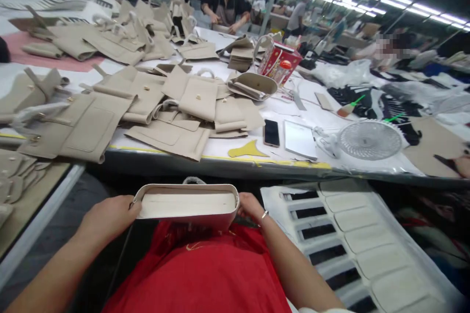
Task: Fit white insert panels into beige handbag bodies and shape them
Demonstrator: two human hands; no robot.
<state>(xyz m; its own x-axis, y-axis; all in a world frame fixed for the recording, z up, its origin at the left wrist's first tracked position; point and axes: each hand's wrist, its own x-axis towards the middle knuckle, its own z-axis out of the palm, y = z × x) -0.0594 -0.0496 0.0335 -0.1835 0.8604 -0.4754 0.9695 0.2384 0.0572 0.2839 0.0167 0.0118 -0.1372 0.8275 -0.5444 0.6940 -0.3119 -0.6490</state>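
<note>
A boxy beige handbag [188, 204] is held up in front of my red top, its long pale face turned upward with a beige rim around it. My left hand [116, 216] grips the left end, thumb at the corner and the other fingers mostly hidden. At the opposite end, my right hand [250, 207] has its fingers curled against the side corner. A wrapped handle [194, 181] sticks out beyond the far rim. The underside of the bag is hidden from me.
Many beige bag pieces [165, 137] cover the table ahead. Nearer its edge lie a yellow piece [248, 149], a phone [271, 133], a notepad [300, 140] and a fan [369, 140]. Pale panels [367, 234] lie at right. A co-worker [226, 2] stands across the table.
</note>
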